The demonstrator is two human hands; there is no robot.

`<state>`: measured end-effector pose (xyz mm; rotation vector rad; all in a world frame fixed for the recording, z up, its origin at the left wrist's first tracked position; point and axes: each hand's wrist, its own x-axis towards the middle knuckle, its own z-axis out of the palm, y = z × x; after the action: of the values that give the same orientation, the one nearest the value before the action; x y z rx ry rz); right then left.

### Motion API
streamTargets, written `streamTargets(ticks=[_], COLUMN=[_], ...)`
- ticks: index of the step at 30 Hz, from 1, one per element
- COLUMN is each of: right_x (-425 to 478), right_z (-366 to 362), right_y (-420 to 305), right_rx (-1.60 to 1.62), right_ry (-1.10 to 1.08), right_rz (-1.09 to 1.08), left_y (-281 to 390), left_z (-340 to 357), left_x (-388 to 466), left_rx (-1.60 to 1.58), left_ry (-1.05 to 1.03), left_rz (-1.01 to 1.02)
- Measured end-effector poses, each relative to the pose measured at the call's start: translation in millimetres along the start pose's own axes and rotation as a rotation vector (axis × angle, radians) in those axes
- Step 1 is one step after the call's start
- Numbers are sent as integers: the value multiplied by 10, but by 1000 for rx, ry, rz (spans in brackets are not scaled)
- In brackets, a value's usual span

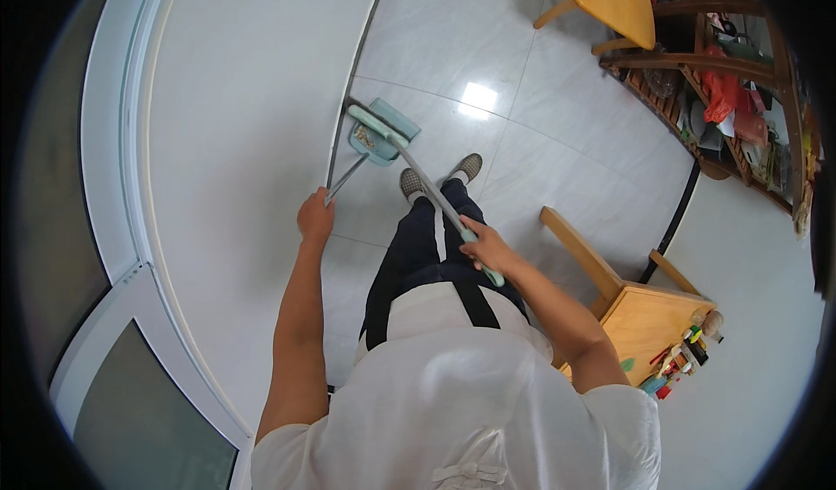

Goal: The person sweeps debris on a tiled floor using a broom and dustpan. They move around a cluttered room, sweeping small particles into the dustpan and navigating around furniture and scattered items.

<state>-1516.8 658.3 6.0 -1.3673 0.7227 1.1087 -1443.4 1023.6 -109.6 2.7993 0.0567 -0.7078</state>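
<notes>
My left hand (316,217) is closed around the handle of a pale green dustpan (384,155), which rests on the tiled floor beside the wall. Small brownish debris (364,136) lies in the pan. In my right hand (484,247) is the upper part of a broom (428,186) with a grey pole and a light green grip. Its pole slants down across my legs to a pale green head (375,124), which lies over the dustpan. The head hides part of the pan, and its bristles are mostly out of sight.
A white wall (248,131) runs along my left, below a framed window (163,359). To the right stand a wooden table (643,327) with small items, a wooden chair (614,4) and a wooden rack (692,62) holding bags. Grey tiles (555,157) cover the floor.
</notes>
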Motion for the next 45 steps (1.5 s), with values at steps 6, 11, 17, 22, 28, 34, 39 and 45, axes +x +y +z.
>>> streamTargets(ticks=[6,11,17,22,28,34,39,45], right_x=[-296,171,573,558,437,48,566,1364], right_z=[-309,-538,-86,443,400,90,-200,-156], right_y=[84,-1,153,267,94,-3,-321,-578], right_rx=[-63,-6,157,171,200,-35,-417,-609], right_ry=[210,346,247,25,-96,105,312,348], right_rz=[-4,17,129,150,144,55,-120,-197], left_y=[-283,-488,-630,-709,-713,-813,-893,-1015], left_z=[-9,40,215,299,319,448,613,768], left_x=[-532,-819,-922,-988,-1030,-1343,-1739,-1960], left_rx=[-72,-53,93,16,73,4,-155,-188], left_ry=[32,26,-20,45,-13,-23,60,33], left_rz=[-40,-84,-2,5,-6,-116,-295,-487])
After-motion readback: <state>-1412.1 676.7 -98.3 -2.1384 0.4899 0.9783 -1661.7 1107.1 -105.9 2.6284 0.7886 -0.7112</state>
